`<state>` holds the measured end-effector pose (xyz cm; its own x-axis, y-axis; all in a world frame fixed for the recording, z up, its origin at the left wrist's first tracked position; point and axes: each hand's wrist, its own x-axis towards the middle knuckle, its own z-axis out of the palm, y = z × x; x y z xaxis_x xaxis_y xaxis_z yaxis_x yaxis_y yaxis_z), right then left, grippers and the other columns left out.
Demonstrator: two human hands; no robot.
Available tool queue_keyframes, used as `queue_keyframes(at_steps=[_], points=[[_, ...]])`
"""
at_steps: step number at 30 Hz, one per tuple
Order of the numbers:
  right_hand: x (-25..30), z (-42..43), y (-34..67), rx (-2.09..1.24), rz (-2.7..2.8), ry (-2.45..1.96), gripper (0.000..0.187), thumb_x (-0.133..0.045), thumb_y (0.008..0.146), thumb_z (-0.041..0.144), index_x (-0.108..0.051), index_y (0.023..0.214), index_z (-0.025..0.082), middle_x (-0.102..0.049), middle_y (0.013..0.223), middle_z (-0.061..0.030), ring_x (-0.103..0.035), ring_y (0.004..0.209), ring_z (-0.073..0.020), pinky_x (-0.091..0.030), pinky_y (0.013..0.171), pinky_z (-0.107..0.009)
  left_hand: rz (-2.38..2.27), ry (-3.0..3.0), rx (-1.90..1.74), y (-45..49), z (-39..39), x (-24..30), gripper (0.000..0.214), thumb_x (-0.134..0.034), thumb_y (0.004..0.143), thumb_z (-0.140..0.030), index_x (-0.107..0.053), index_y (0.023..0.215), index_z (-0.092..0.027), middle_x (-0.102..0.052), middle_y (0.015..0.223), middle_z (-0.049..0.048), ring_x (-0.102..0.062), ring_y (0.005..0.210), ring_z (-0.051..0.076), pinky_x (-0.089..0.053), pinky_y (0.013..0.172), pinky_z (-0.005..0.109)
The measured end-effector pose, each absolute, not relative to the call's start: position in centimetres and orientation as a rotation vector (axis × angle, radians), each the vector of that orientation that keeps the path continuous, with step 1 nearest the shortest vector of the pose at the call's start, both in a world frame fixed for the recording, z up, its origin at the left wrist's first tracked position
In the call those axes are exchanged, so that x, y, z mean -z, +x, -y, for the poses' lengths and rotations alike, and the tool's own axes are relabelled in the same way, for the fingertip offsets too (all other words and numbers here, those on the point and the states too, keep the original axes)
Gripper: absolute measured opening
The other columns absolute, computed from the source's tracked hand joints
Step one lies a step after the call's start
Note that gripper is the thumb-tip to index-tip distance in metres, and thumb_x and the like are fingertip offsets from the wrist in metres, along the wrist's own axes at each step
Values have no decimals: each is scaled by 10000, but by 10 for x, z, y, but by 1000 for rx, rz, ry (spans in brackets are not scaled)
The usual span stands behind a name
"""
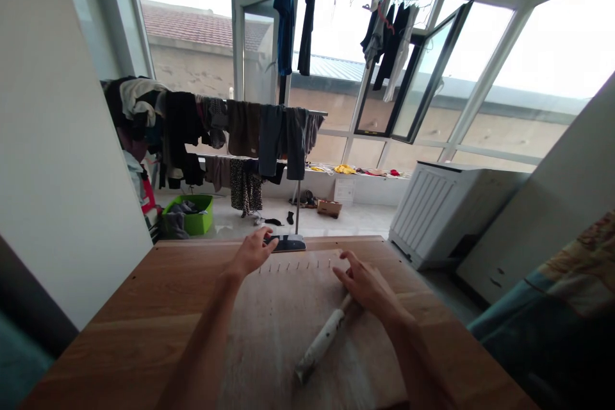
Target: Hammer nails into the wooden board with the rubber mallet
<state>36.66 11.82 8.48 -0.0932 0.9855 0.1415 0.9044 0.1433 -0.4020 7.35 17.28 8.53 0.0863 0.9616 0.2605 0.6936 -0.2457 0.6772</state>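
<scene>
So: left hand (250,253) fingertips on dark flat block (287,243), grip unclear; right hand (368,288) open, fingers spread just above white-flecked wooden handle (321,339) lying on board (269,333) near 1 row of small nails (295,266).

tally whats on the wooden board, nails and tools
small nails in a row: 8 (tiny, so the count may be off)
white-speckled tool handle: 1
total: 9
</scene>
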Motion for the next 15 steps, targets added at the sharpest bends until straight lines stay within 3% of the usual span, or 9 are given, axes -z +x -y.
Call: queue_keyframes(at_steps=[3,9,15], points=[[-108,-151,355,-243,1950,-1600,341,-498,951,429,-570,1214,224,-692,817,-26,-663,746,-197,-472,729,-300,-1582,2038,-982,82,-174,-89,379,-526,915,-399,-612,1184,-147,-693,1112,125,-695,889,216,-528,824,320],[-111,-195,351,-261,1826,-1562,417,-541,922,440,-560,1253,186,-619,1100,-114,-658,866,-208,-526,776,-348,-1540,2189,-713,83,-172,-67,397,-566,888,-382,-638,1195,-142,-669,1204,150,-683,982,256,-517,855,338],[-83,-205,352,-509,1920,-1534,433,-571,925,415,-563,1285,174,-616,1136,-121,-650,877,-184,-552,704,-294,-1703,2073,-721,77,-178,-68,298,-550,901,-337,-667,1103,-152,-732,1009,108,-698,901,228,-509,790,290]])
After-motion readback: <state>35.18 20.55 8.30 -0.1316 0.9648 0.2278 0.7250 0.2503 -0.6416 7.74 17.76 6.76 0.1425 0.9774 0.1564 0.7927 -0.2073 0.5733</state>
